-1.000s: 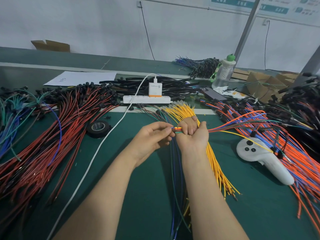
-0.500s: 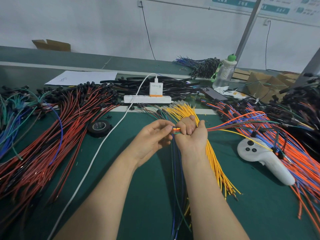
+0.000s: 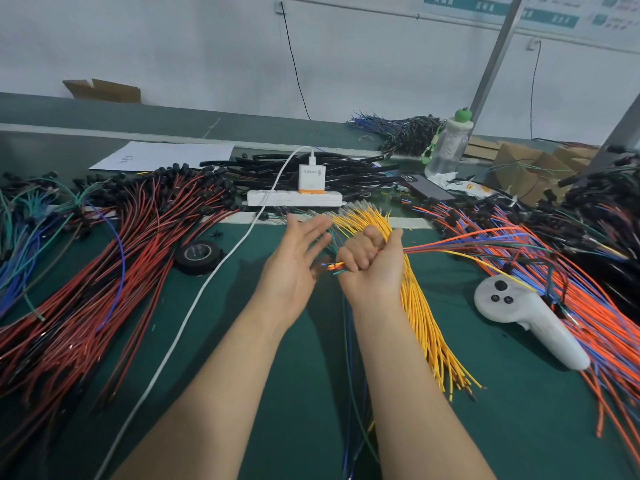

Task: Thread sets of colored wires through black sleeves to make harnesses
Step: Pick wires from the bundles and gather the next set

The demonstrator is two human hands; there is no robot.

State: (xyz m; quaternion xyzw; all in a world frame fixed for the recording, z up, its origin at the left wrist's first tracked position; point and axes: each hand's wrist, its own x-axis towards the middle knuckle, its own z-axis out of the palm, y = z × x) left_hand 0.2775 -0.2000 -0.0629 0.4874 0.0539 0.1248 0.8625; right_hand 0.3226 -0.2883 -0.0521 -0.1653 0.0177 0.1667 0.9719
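Note:
My right hand grips a small set of colored wires, orange, blue, green and yellow. Their ends stick out to the left of the fist, and the rest trails off to the right. My left hand hovers just left of those ends with fingers spread and palm turned toward them, holding nothing. A pile of black sleeves lies at the back behind the power strip. Loose yellow wires fan out on the mat under my right wrist.
A white power strip with charger and white cable crosses the green mat. Red-black wire bundles fill the left, orange and blue wires the right. A black tape roll, white controller and bottle lie around.
My left hand let go of the wire ends and opened, its fingers now spread. My right hand turned palm-up while keeping its grip on the wires.

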